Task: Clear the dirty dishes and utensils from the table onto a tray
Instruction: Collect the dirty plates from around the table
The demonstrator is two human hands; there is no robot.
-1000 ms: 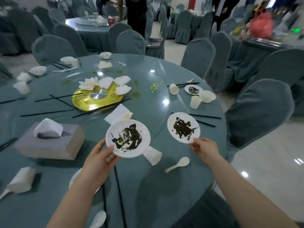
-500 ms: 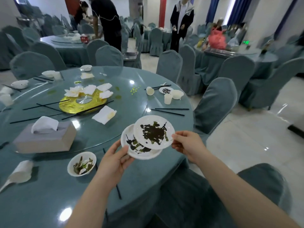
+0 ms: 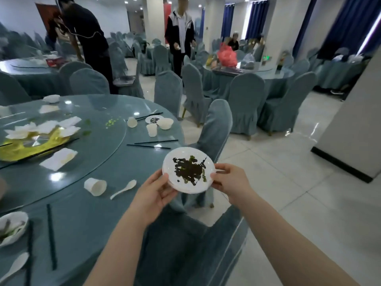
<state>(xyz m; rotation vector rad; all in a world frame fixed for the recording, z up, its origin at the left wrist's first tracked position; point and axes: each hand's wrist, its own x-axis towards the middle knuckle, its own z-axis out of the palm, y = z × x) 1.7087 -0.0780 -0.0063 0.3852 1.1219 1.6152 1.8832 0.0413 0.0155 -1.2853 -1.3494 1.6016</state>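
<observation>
Two white plates are stacked (image 3: 188,169), the top one smeared with dark food. My left hand (image 3: 153,194) grips the stack from its left edge and my right hand (image 3: 231,179) from its right edge, just off the edge of the round table (image 3: 99,219). On the table lie a tipped white cup (image 3: 95,186), a white spoon (image 3: 123,189), black chopsticks (image 3: 152,144), an upright cup (image 3: 152,130), a small dirty plate (image 3: 153,119) with a bowl (image 3: 166,123), and a dirty bowl (image 3: 11,228) at the left. No tray is in view.
A covered chair (image 3: 191,250) stands right below my hands and another (image 3: 215,129) behind the plates. A glass turntable (image 3: 99,145) carries a gold stand and napkins. Two people stand at the far tables; tiled floor opens to the right.
The right-hand plate has gone on top of the left-hand plate, and both hands now hold the stack. My view has swung right, away from the table.
</observation>
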